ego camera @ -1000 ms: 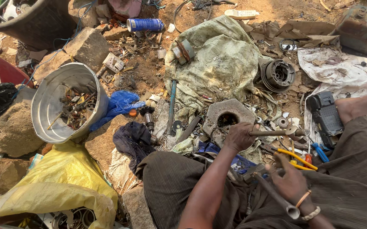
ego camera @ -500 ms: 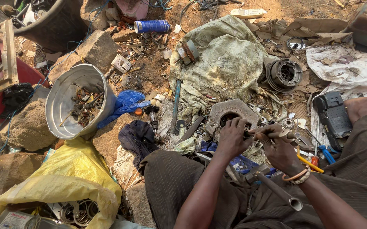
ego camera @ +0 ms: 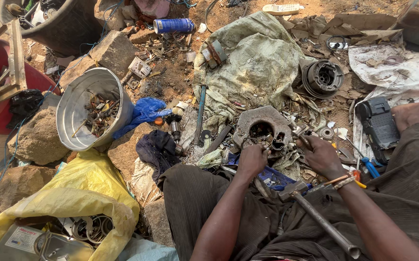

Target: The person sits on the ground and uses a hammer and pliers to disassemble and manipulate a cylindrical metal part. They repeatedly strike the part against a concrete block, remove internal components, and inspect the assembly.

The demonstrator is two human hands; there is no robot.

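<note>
Bare brown dirt, strewn with scrap, makes up the whole outdoor work surface, lit by hard sun. At its middle lies a grey metal housing [ego camera: 262,126] with a round hole, and everything else sits around it. The left hand [ego camera: 251,161] rests at the housing's near edge, fingers curled and pinching a small metal part against it. The right hand [ego camera: 320,154] is just right of the housing, fingers closed around a thin tool whose tip touches the housing's rim. A hammer [ego camera: 316,215] lies across the person's lap, nearer than the housing.

Beyond the housing a dirty green sack [ego camera: 258,63] is spread over the ground, with a blue spray can [ego camera: 173,25] farther off to its left. Left of the housing stands a tilted metal bucket [ego camera: 81,99] holding rusty bits, propped among rough stones [ego camera: 37,135]. A blue plastic bag [ego camera: 144,110] lies between bucket and housing. Nearer than the bucket is a yellow bag [ego camera: 74,193]. Right of the housing sits a round black motor part [ego camera: 321,77], and nearer, a dark plastic case [ego camera: 378,123] beside the person's bare foot.
</note>
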